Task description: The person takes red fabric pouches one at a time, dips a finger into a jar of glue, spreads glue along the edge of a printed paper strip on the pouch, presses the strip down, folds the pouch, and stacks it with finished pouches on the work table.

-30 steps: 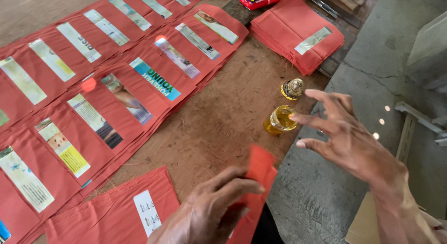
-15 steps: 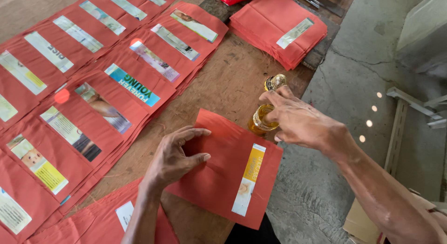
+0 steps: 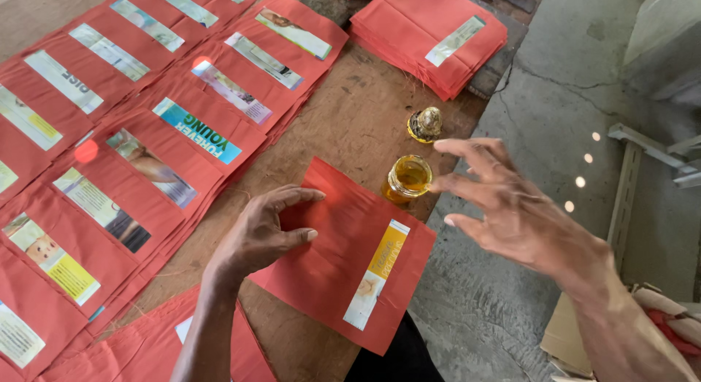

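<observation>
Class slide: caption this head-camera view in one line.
Left hand presses a red paper envelope; right hand hovers beside an open jar.

Craft workshop: rows of red paper envelopes [image 3: 182, 126]

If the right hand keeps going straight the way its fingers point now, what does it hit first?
Most likely the open glass jar of amber liquid: the right hand hovers open with fingertips aimed left at its rim. Height above the jar is hard to judge, so it might pass over onto the red envelope.

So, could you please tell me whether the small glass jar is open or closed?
Open: the jar shows amber liquid through its uncovered mouth, and its lid lies apart behind it.
</observation>
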The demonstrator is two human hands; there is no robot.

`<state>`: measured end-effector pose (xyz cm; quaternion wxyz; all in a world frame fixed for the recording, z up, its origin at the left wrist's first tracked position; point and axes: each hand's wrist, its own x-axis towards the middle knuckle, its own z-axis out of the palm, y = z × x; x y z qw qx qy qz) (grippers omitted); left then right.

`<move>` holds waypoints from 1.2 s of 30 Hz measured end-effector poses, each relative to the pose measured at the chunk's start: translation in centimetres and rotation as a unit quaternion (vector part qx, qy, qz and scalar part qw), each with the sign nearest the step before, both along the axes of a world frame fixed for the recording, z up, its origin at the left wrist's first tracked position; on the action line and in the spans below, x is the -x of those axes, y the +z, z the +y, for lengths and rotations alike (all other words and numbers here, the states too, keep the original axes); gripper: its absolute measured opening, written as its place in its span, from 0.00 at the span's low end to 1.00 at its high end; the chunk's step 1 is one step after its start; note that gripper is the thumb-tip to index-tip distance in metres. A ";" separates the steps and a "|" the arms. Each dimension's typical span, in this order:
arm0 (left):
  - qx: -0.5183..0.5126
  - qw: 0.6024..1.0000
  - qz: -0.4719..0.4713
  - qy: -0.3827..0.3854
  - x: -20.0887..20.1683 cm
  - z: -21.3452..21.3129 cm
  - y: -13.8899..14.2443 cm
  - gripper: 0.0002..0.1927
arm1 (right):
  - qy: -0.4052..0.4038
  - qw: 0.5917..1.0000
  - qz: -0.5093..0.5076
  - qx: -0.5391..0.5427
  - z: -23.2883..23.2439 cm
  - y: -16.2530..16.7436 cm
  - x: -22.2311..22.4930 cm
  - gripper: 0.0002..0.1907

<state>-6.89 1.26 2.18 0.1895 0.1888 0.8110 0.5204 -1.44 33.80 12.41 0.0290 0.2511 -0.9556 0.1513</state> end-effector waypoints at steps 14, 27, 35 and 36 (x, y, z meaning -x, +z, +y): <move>0.019 0.999 -0.002 0.026 0.9 -0.7 -1.4 0.28 | -0.100 0.822 -0.448 0.337 1.3 -11.8 -5.1 0.56; -0.008 0.999 0.011 0.035 1.3 -1.1 -2.1 0.28 | -0.098 0.871 -0.448 0.178 -1.4 -10.6 -4.9 0.49; -0.010 0.999 0.043 0.030 1.1 -1.7 -2.4 0.27 | 0.008 0.931 -0.360 0.063 -5.5 -10.1 -8.8 0.42; -0.007 0.999 0.042 0.031 1.1 -1.8 -2.5 0.27 | 0.066 0.950 -0.274 0.138 -5.8 -10.5 -9.4 0.43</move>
